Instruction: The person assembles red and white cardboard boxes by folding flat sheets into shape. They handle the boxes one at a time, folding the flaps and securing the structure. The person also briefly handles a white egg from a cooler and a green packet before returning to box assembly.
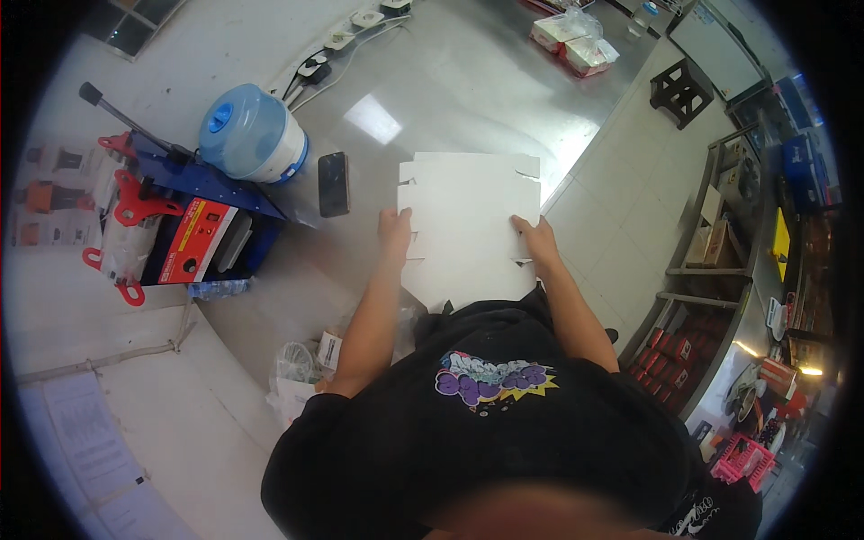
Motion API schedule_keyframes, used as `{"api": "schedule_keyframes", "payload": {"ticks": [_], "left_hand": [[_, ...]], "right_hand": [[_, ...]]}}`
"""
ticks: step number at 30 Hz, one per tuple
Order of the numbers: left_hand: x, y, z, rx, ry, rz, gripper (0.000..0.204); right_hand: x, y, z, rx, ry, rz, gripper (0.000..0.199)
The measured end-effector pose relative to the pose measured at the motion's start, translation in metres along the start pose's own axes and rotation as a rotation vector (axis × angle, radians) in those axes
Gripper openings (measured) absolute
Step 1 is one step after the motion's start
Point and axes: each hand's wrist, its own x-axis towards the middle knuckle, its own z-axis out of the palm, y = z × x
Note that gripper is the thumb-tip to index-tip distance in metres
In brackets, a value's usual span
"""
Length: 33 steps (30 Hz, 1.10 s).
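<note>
A flat white cardboard box blank with slits along both sides lies in front of me, its far part over the steel table and its near edge by my waist. My left hand grips its left edge, thumb on top and fingers tucked out of sight. On the opposite edge, my right hand holds the blank the same way, its fingers partly hidden beneath. Beyond my left hand a dark phone rests on the table.
Left of the phone stand a blue water jug and a red and blue machine with a lever. Power strips run along the wall. White packages sit at the table's far end. A dark stool and shelves stand on the right.
</note>
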Motion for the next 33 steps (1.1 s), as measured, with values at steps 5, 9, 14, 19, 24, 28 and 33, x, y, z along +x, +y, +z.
{"api": "schedule_keyframes", "payload": {"ticks": [5, 9, 14, 19, 24, 28, 33], "left_hand": [[0.002, -0.004, -0.010, -0.269, -0.129, -0.024, 0.033], [-0.020, 0.026, -0.030, -0.654, -0.230, 0.032, 0.033], [-0.070, 0.085, -0.085, -0.728, -0.103, 0.428, 0.039], [-0.083, 0.072, -0.098, -0.573, 0.000, 0.773, 0.040], [-0.079, 0.044, -0.092, -0.589, -0.082, 0.792, 0.044], [-0.079, 0.056, -0.095, -0.412, -0.035, 0.888, 0.051], [-0.063, 0.047, -0.085, -0.330, 0.020, 0.834, 0.056]], "right_hand": [[0.003, -0.009, 0.001, 0.105, -0.242, -0.033, 0.041], [-0.020, -0.043, 0.005, 0.137, -0.392, -0.177, 0.040], [-0.049, -0.084, 0.006, 0.050, -0.471, -0.353, 0.030], [-0.038, -0.081, 0.014, -0.030, -0.406, -0.528, 0.027], [-0.034, -0.078, 0.028, 0.080, -0.300, -0.621, 0.040], [-0.036, -0.097, 0.032, 0.152, -0.292, -0.676, 0.044], [-0.008, -0.078, 0.027, 0.033, -0.361, -0.556, 0.030]]}}
